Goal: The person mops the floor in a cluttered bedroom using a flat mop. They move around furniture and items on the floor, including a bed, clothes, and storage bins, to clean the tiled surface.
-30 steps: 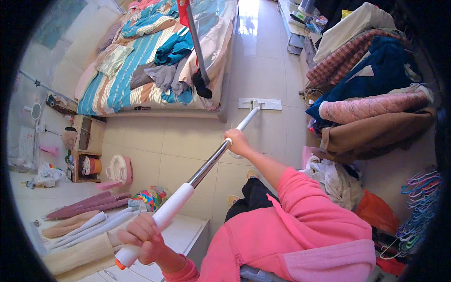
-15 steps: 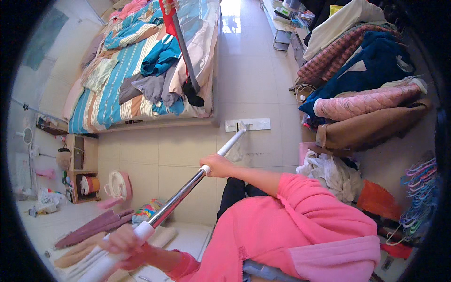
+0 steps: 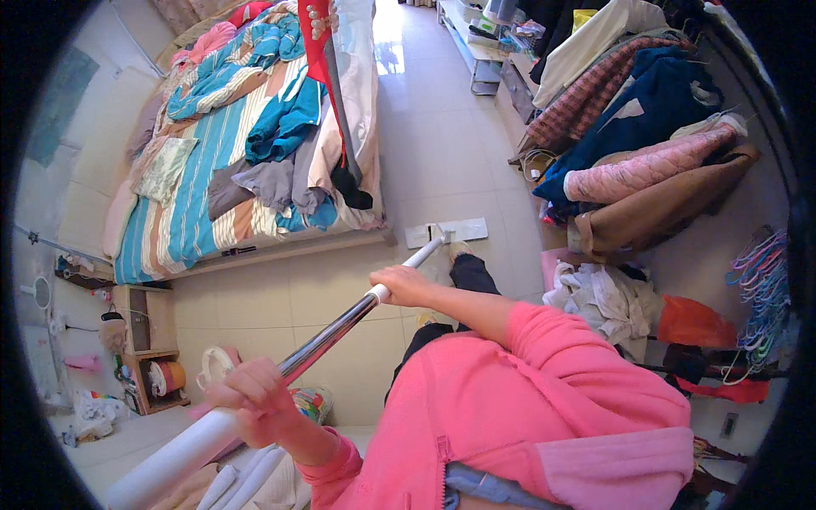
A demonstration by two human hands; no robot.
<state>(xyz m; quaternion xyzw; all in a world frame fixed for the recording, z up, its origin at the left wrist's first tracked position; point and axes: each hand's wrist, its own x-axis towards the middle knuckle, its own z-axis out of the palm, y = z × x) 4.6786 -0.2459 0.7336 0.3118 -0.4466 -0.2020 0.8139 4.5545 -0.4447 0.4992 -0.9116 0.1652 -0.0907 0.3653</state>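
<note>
I hold a flat mop by its long pole (image 3: pixel 336 330), which is white with a shiny metal middle. My left hand (image 3: pixel 255 399) is wrapped round the thick white upper part at the lower left. Farther along, my right hand (image 3: pixel 401 286) grips the pole just past the metal section. The mop's white rectangular head (image 3: pixel 467 229) lies flat on the tiled floor near the bed's corner. One of my feet, in dark trousers (image 3: pixel 474 276), stands close behind the mop head.
At the left is a bed (image 3: pixel 255 246) with striped bedding and clothes. Coats (image 3: pixel 659 161) hang on the right above white cloth (image 3: pixel 603 297). Coloured hangers (image 3: pixel 761 289) hang at the far right. A small wooden shelf (image 3: pixel 149 340) and a pink-white object (image 3: pixel 223 361) stand left.
My view has shifted, and my left hand is higher and farther right. My foot has stepped forward to behind the mop head. Both hands keep hold of the pole.
</note>
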